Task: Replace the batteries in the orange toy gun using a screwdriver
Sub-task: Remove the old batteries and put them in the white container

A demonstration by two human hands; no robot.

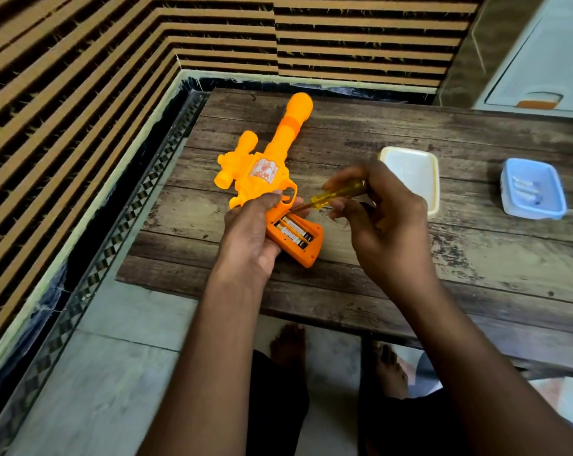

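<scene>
The orange toy gun (272,153) lies on the wooden table (476,258), barrel pointing away. My left hand (252,232) grips its handle from the left. The battery compartment in the handle is uncovered, and two black batteries (295,232) lie side by side inside. My right hand (384,218) holds a screwdriver (334,194) with a clear yellow handle. Its tip reaches the upper end of the batteries.
A white tray (413,172) sits just behind my right hand. A light blue tray (532,189) at the right holds a few small items. The table's left edge runs along a tiled floor and a striped wall. My feet show under the near edge.
</scene>
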